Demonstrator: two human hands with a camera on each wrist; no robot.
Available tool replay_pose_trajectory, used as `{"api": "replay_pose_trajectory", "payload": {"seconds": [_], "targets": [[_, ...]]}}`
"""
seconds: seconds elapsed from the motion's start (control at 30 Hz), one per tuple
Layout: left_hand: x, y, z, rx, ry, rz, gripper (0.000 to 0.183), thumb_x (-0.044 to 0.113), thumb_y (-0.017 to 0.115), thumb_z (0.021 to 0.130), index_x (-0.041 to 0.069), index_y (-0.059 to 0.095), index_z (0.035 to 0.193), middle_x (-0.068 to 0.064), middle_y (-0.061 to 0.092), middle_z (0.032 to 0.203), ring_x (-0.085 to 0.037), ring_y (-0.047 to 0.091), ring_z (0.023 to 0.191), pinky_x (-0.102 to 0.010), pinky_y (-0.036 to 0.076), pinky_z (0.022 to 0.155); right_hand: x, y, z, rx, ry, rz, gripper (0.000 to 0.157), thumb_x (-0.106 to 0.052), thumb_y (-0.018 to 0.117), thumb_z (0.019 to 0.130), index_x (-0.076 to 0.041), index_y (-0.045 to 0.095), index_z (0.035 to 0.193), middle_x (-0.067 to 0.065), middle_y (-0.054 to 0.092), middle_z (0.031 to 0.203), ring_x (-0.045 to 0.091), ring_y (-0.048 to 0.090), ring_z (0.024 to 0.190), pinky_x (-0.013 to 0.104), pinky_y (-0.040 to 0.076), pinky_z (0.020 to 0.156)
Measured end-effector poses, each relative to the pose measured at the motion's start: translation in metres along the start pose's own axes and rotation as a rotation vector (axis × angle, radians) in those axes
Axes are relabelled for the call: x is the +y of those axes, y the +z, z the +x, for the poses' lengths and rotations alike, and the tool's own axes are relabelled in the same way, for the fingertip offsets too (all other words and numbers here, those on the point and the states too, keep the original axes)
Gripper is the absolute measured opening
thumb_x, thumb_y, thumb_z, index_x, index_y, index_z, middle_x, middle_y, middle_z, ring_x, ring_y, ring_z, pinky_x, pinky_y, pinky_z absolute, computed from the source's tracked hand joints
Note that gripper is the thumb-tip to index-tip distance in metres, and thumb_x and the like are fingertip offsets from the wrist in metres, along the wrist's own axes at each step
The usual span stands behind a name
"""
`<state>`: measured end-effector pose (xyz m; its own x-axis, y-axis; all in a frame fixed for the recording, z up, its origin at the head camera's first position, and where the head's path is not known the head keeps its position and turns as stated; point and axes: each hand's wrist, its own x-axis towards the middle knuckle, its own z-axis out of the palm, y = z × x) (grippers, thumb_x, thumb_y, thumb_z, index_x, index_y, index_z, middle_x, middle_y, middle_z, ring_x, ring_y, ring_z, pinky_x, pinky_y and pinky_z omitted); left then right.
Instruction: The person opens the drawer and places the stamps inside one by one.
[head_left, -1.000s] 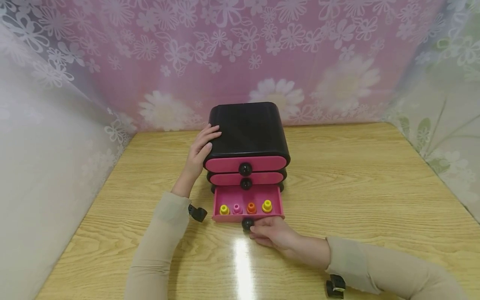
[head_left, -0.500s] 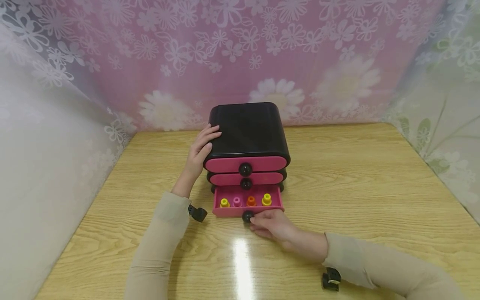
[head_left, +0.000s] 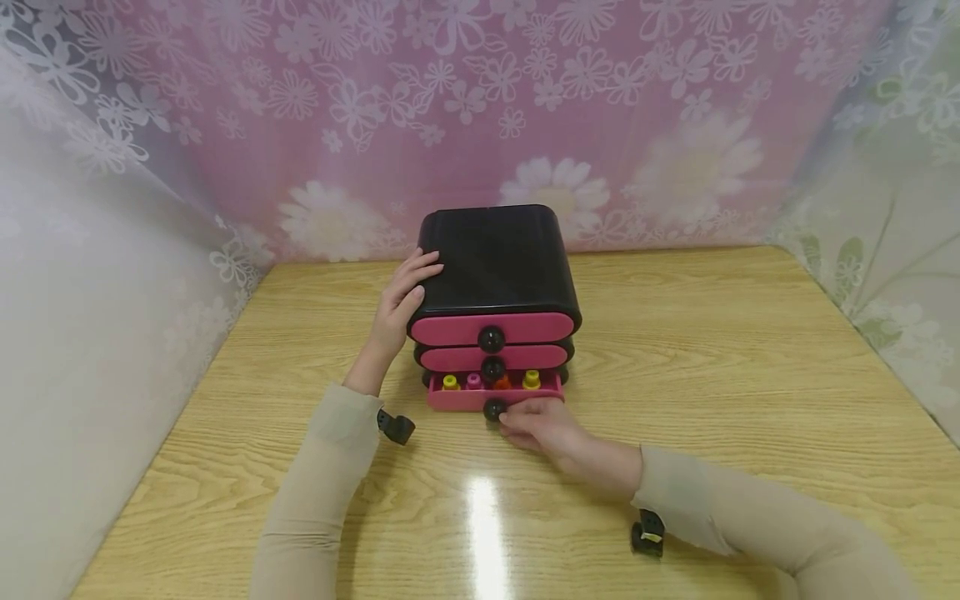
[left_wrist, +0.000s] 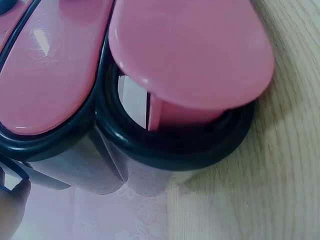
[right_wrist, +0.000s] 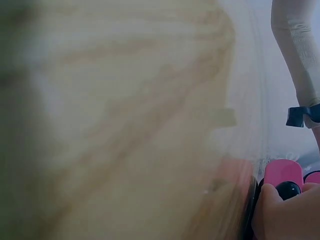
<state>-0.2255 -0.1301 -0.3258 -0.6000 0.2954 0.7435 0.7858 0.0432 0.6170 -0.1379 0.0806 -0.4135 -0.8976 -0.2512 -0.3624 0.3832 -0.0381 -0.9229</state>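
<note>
A small cabinet with a black top (head_left: 495,258) and three pink drawers stands on the table. Its bottom drawer (head_left: 457,401) sticks out partway; the upper two are pushed in. Inside the drawer stand a yellow peg-like piece (head_left: 450,382), a pink one (head_left: 474,381), an orange one (head_left: 502,383) and another yellow one (head_left: 532,380). With thumb and fingers, my right hand (head_left: 547,433) pinches the drawer's round black knob (head_left: 494,409). My left hand (head_left: 397,304) rests against the cabinet's left side, fingers extended over the top edge. In the left wrist view, the drawer front (left_wrist: 195,50) stands proud of its black frame.
The wooden table (head_left: 712,358) extends around the cabinet. Behind it hangs a pink flowered curtain (head_left: 450,125), with pale cloth on both sides. Each wrist carries a small black camera mount, such as the left mount (head_left: 395,427).
The bottom drawer has slid inward toward the cabinet, my right hand moving with its knob. Less of the drawer's inside shows now. My left hand has stayed put.
</note>
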Motion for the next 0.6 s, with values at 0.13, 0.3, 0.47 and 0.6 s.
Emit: {"api": "replay_pose_trajectory", "payload": {"seconds": [0.13, 0.3, 0.47, 0.6], "targets": [[0.0, 0.0, 0.0, 0.001, 0.007, -0.004, 0.035, -0.012, 0.031, 0.078, -0.025, 0.045, 0.107, -0.041, 0.035, 0.12, -0.053, 0.015, 0.122, -0.046, 0.011, 0.104, -0.001, -0.002, 0.005, -0.004, -0.005, -0.015, 0.025, 0.002, 0.057, 0.081, 0.018, 0.053, 0.098, 0.015, 0.062, 0.089, 0.019, 0.061, 0.082, 0.035, 0.047, 0.08], [0.001, 0.0, 0.0, 0.0, -0.002, -0.001, 0.035, -0.011, 0.032, 0.079, -0.025, 0.045, 0.108, -0.041, 0.035, 0.121, -0.052, 0.015, 0.122, -0.045, 0.011, 0.104, -0.004, -0.007, 0.011, -0.016, -0.027, -0.06, 0.024, 0.0, 0.057, 0.081, 0.018, 0.055, 0.097, 0.016, 0.063, 0.089, 0.018, 0.061, 0.081, 0.035, 0.047, 0.08], [0.001, -0.001, -0.001, -0.001, -0.014, 0.002, 0.035, -0.01, 0.032, 0.08, -0.024, 0.045, 0.109, -0.04, 0.035, 0.122, -0.051, 0.015, 0.123, -0.043, 0.012, 0.105, -0.006, -0.013, 0.017, -0.034, -0.049, -0.101, 0.023, -0.001, 0.058, 0.081, 0.017, 0.057, 0.095, 0.015, 0.064, 0.085, 0.018, 0.061, 0.08, 0.035, 0.048, 0.079], [0.001, -0.001, -0.001, -0.002, -0.019, -0.003, 0.035, -0.011, 0.032, 0.08, -0.024, 0.045, 0.109, -0.04, 0.035, 0.122, -0.051, 0.014, 0.123, -0.044, 0.012, 0.105, -0.007, -0.016, 0.021, -0.043, -0.058, -0.123, 0.021, -0.001, 0.058, 0.081, 0.016, 0.057, 0.092, 0.016, 0.064, 0.083, 0.018, 0.061, 0.078, 0.034, 0.049, 0.078]]}}
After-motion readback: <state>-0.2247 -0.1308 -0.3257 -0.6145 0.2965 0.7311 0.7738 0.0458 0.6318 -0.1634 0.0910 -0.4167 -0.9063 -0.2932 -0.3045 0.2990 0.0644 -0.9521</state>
